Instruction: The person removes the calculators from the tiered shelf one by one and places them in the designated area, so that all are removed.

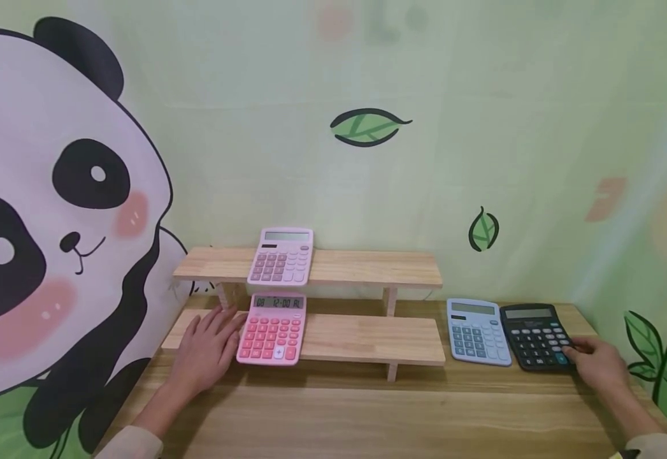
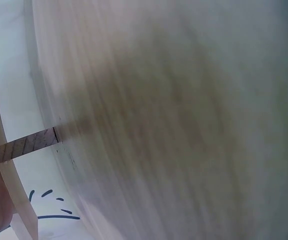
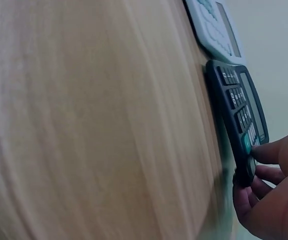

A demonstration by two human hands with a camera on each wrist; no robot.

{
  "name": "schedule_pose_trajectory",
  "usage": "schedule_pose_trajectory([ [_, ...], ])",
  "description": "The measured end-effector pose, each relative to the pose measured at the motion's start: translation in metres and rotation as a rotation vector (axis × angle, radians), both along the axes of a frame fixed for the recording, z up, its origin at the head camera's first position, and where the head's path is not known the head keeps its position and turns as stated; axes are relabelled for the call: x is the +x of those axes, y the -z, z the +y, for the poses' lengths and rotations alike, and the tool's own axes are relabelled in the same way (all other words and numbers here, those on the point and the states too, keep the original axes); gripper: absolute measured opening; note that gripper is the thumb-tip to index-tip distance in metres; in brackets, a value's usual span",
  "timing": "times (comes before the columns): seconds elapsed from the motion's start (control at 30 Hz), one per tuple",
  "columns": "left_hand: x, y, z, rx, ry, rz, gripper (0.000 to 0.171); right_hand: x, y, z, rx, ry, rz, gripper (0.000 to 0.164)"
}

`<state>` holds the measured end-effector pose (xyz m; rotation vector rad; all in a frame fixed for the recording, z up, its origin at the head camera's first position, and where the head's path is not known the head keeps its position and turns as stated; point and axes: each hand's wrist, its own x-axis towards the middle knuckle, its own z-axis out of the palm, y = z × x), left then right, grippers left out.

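My right hand point(image 1: 599, 364) pinches the lower right corner of a black calculator point(image 1: 534, 335), thumb on the key side. In the right wrist view the thumb lies by a green key and the other fingers curl under the calculator's edge. Just left of it is a light blue calculator point(image 1: 478, 331). My left hand point(image 1: 207, 347) lies over the left end of the lower wooden shelf point(image 1: 367, 338), fingers extended, right beside a pink calculator point(image 1: 272, 328) with lit digits. On the upper shelf point(image 1: 373, 266) leans a pale pink calculator point(image 1: 280, 256).
The two-step wooden rack stands on a wood-grain table point(image 1: 367, 414), its shelves held by short wooden supports point(image 1: 390, 301). Behind it hangs a green backdrop point(image 1: 241, 146) printed with leaves and a large panda point(image 1: 81, 210) on the left.
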<state>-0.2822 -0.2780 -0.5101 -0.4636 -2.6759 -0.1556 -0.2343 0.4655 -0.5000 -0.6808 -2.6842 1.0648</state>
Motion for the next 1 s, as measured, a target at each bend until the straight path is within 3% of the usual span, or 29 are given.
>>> schedule_pose_trajectory([
  [0.43, 0.0, -0.002, 0.002, -0.001, 0.006, -0.016, 0.05, 0.002, 0.001, -0.006, 0.048, 0.029, 0.025, 0.048],
  [0.63, 0.0, -0.003, 0.001, -0.001, 0.004, 0.0, 0.05, 0.005, -0.024, -0.031, 0.081, -0.074, 0.145, 0.046],
  [0.77, 0.001, -0.003, 0.001, 0.007, 0.004, 0.009, 0.049, 0.006, -0.042, -0.063, 0.116, -0.173, 0.25, 0.043],
  [1.0, 0.0, -0.002, 0.0, 0.023, 0.021, -0.003, 0.048, 0.009, -0.072, -0.123, 0.088, -0.298, 0.341, 0.043],
])
